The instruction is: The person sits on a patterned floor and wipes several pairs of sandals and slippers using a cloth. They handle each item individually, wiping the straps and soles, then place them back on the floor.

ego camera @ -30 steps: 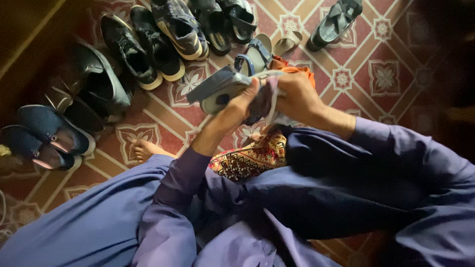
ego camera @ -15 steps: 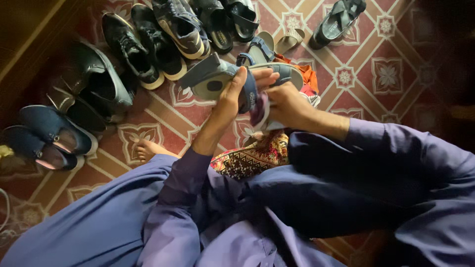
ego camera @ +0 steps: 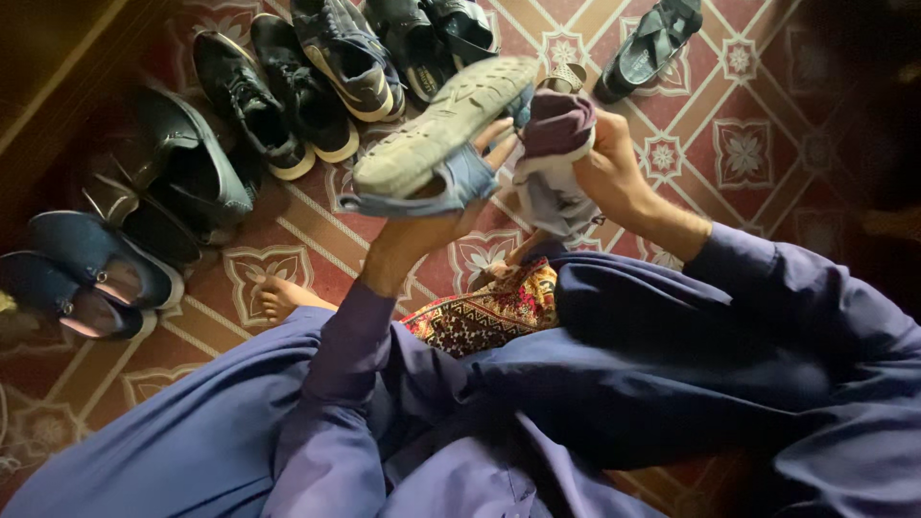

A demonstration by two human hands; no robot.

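The person sits on the red patterned floor (ego camera: 672, 144) with legs folded, in loose blue-purple clothes. The left hand (ego camera: 436, 216) is closed around a blue-grey strappy sandal with a pale rubber sole (ego camera: 446, 120). The sandal is held up in the air, above the floor, and turned over so its bumpy sole faces up. Held that way, the whole bottom can be seen and reached.

The right hand (ego camera: 609, 168) is closed on a bunched grey and dark purple cloth (ego camera: 552, 158). The cloth sits just beside the far end of the sole, touching or nearly touching it; I cannot tell which. It is balled up, so it makes a fat pad in the fingers.

Under the hands, on the person's lap, lies a folded cloth with a bright woven pattern (ego camera: 484, 312). A bare foot (ego camera: 278, 293) pokes out near the left knee.

Toward the far edge of the floor stand dark lace-up sneakers with pale soles (ego camera: 288, 86). Toward the left edge lie dark blue slip-on shoes (ego camera: 91, 269). A black strappy sandal (ego camera: 648, 48) lies alone near the far right corner, well apart from the others.
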